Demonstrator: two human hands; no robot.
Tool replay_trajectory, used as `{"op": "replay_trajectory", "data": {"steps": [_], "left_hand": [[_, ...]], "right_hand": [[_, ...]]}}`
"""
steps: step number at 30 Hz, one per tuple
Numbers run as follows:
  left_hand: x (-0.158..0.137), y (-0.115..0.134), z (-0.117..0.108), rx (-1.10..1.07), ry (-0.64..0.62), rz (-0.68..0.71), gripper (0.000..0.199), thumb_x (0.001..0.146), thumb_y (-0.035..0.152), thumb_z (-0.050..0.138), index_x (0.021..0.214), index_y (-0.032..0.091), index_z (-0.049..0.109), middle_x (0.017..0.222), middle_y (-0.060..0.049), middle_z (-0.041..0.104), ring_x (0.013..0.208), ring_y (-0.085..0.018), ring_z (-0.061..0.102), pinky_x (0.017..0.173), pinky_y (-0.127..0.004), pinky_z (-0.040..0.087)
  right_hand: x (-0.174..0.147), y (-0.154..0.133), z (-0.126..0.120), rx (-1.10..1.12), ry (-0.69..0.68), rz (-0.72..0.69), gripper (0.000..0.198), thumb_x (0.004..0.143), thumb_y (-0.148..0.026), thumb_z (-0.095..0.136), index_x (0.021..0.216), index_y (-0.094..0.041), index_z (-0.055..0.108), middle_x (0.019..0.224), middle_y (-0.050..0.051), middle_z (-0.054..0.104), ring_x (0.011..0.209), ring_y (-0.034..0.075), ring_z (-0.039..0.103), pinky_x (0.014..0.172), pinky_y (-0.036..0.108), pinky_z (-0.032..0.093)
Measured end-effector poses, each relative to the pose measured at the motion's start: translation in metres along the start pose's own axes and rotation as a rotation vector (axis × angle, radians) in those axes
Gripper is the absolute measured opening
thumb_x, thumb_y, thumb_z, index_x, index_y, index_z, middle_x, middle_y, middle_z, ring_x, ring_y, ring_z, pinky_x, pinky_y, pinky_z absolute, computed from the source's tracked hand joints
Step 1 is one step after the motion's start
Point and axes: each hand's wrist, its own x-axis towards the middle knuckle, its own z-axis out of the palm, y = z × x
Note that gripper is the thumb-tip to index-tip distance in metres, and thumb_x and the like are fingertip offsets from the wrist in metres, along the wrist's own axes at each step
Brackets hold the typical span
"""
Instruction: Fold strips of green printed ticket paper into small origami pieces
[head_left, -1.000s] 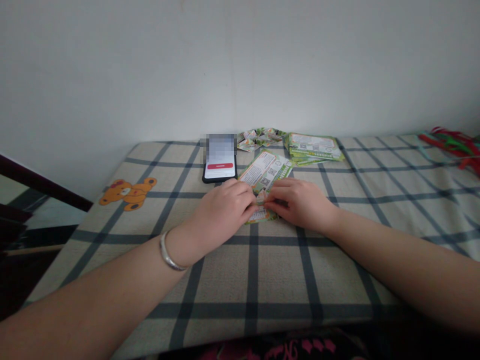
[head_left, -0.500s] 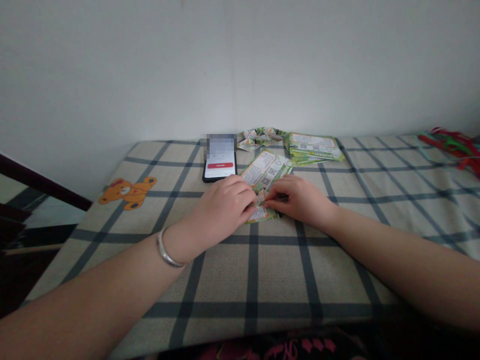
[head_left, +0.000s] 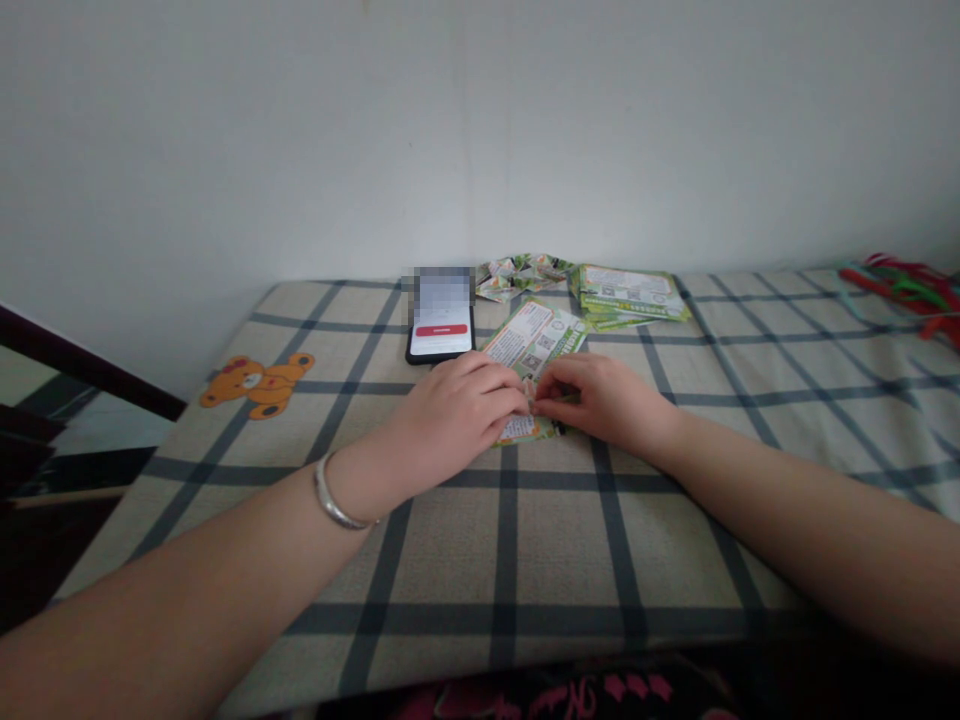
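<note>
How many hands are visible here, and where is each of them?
2. The left hand is on the near side of the phone; the right hand is to its right. Their fingertips are close together over the printed sheet. Some fingers are partly hidden.

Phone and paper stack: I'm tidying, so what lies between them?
Head view: folded printed paper at the back and, nearer the camera, part of a printed sheet.

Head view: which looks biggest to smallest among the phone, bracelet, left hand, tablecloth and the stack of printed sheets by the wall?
1. Tablecloth
2. Left hand, though it is nearer the camera than the next two
3. Phone and stack of printed sheets, too alike to rank
4. Bracelet
</note>
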Motion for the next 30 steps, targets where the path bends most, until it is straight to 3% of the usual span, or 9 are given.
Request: {"op": "replay_trajectory", "data": {"steps": [7,16,26,30], "left_hand": [[0.0,-0.001,0.001,0.015,-0.012,0.076,0.017,0.088,0.014,0.06,0.102,0.019,0.068,0.104,-0.004,0.068,0.102,-0.022,0.055,0.091,-0.039,0.049],[-0.003,0.0,0.001,0.017,-0.01,0.064,0.019,0.09,0.017,0.059,0.105,0.024,0.069,0.106,-0.003,0.067,0.103,-0.021,0.056,0.089,-0.039,0.05],[-0.002,0.001,0.001,0.083,-0.053,0.081,0.016,0.093,0.021,0.056,0.105,0.02,0.067,0.107,-0.006,0.065,0.104,-0.023,0.056,0.09,-0.04,0.05],[-0.002,0.003,0.001,0.115,-0.057,0.083,0.022,0.095,0.023,0.053,0.113,0.025,0.065,0.108,-0.005,0.063,0.103,-0.023,0.056,0.088,-0.041,0.05]], "right_hand": [[-0.004,0.0,-0.01,0.013,-0.054,0.0,0.004,0.083,-0.02,0.065,0.086,-0.018,0.067,0.078,0.001,0.065,0.07,0.012,0.055,0.064,0.023,0.039],[-0.004,0.008,-0.022,0.091,-0.186,0.163,0.005,0.083,-0.017,0.064,0.086,-0.019,0.068,0.074,-0.001,0.066,0.065,0.011,0.057,0.058,0.023,0.041],[-0.004,0.006,-0.019,0.06,-0.151,0.142,0.009,0.082,-0.012,0.062,0.086,-0.018,0.068,0.076,-0.002,0.068,0.067,0.011,0.059,0.062,0.022,0.042],[-0.004,0.004,-0.019,0.04,-0.141,0.168,0.008,0.082,-0.013,0.063,0.085,-0.018,0.068,0.073,-0.002,0.066,0.064,0.01,0.056,0.059,0.022,0.039]]}}
